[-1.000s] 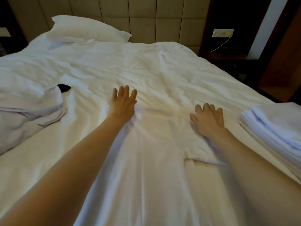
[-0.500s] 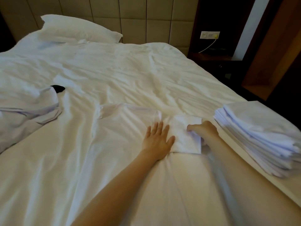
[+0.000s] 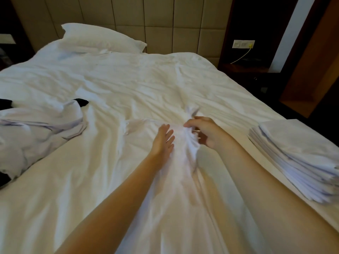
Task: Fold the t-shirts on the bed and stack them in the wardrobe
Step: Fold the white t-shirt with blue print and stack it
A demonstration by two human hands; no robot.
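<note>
Two risks stand out. The shirt (image 3: 181, 158) is white on a white bed (image 3: 128, 79), so its edges are hard to read, and a fold made on a misjudged edge would likely come out crooked. The cloth is also bunched into a ridge between the hands; if that ridge is pulled across without being smoothed, the creases could be pressed into the fold and the piece may not sit flat on the stack (image 3: 293, 162), which lies to the outside of the right hand, well apart from it. That stack already leans toward the bed's edge, so a careless sweep of the right forearm might push it off. The unfolded pile (image 3: 36, 129) lies well out beyond the left hand and looks safe from either arm.

The left hand (image 3: 163, 140) lies flat on the shirt, fingers straight and close together, pressing the cloth down; it grasps nothing. The right hand (image 3: 203, 132), just beside it, has fingers and thumb curled around the gathered ridge of the shirt and appears to lift it slightly, though blur hides the exact hold. The shirt runs from under both hands back between the forearms toward the person.
</note>
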